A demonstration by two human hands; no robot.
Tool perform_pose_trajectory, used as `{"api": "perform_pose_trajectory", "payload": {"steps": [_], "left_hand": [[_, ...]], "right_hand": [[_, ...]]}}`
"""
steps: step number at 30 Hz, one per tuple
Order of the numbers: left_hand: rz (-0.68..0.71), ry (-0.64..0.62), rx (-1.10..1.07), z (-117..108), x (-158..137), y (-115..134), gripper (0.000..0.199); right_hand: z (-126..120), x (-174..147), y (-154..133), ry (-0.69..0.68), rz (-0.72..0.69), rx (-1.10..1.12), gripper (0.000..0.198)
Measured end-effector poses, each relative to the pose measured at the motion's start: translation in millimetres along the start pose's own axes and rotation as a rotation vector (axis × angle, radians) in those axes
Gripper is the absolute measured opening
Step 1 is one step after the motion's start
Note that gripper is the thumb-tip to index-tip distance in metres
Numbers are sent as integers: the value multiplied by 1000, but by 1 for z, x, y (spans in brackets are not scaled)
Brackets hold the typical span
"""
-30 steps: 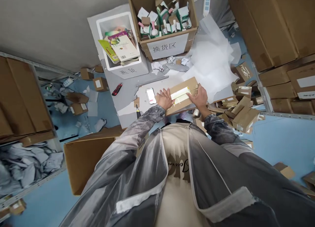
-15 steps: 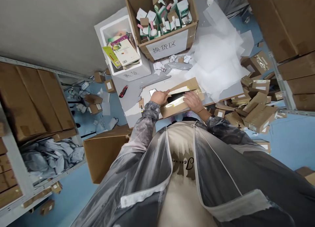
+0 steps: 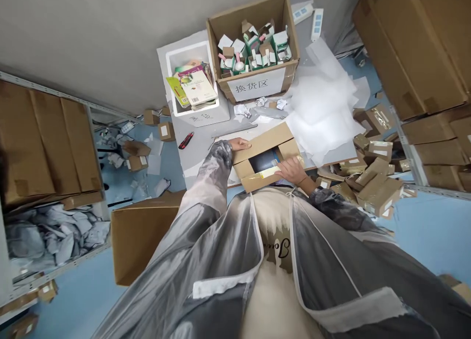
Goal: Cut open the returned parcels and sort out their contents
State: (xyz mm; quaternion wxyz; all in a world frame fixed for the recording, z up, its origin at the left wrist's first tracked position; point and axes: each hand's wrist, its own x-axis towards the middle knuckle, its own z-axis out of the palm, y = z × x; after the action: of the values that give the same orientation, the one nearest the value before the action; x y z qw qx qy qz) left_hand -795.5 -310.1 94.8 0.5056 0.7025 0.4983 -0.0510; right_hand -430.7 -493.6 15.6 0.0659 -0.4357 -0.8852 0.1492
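A small cardboard box (image 3: pixel 268 139) lies at the table's near edge with its top flaps spread apart. Through its opening shows a dark blue item (image 3: pixel 263 161), whose kind I cannot make out. My left hand (image 3: pixel 240 143) grips the box at its far left corner, thumb and fingers on the flap. At the near right side, my right hand (image 3: pixel 290 170) is closed on the near flap, beside a yellow and white strip (image 3: pixel 270 172) along the flap's edge.
A red utility knife (image 3: pixel 186 141) lies on the table (image 3: pixel 191 155) to the left. Behind stand a foam box (image 3: pixel 221 109) of booklets and a large carton (image 3: pixel 290 76) of small boxes. White foam sheets (image 3: pixel 320 118) spread at right; boxes (image 3: pixel 380 182) litter the floor.
The box's flaps have been pulled wide apart, baring the dark blue item inside. My left hand has shifted to the far left corner. The phone is now hidden.
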Motion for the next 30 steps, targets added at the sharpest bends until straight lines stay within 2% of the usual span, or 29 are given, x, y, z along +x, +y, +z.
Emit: {"api": "perform_pose_trajectory", "payload": {"steps": [2,3,5,6,9,11,14,19,23,26,30], "left_hand": [[4,137,106,24,-11,2,66],[2,255,183,37,-17,4,65],[9,482,342,63,-28,10,71],[16,527,400,74,-32,12,79],[-28,442,498,99,-35,20,99],[-142,344,518,105,-28,22,91],[-281,214,527,98,-13,19,73],[-290,228,482,79,7,11,65],[-312,252,459,78,21,11,64],[-323,287,439,74,30,10,67],[-303,249,456,62,38,8,70]], "right_hand": [[-3,-3,-3,6,-5,-22,51],[-6,-2,-3,6,-17,-35,51],[-13,5,1,-9,-59,-56,56],[-17,11,5,-26,-86,-57,62],[-26,35,14,-128,-140,-18,67],[-32,51,17,-213,-119,5,60],[-43,62,13,-262,-76,-25,55],[-58,36,-6,-191,-141,-75,41],[-53,6,-34,-115,-133,-93,6],[-41,-12,-49,-45,-96,-97,33],[-28,-30,-49,-100,-57,-19,43]]}}
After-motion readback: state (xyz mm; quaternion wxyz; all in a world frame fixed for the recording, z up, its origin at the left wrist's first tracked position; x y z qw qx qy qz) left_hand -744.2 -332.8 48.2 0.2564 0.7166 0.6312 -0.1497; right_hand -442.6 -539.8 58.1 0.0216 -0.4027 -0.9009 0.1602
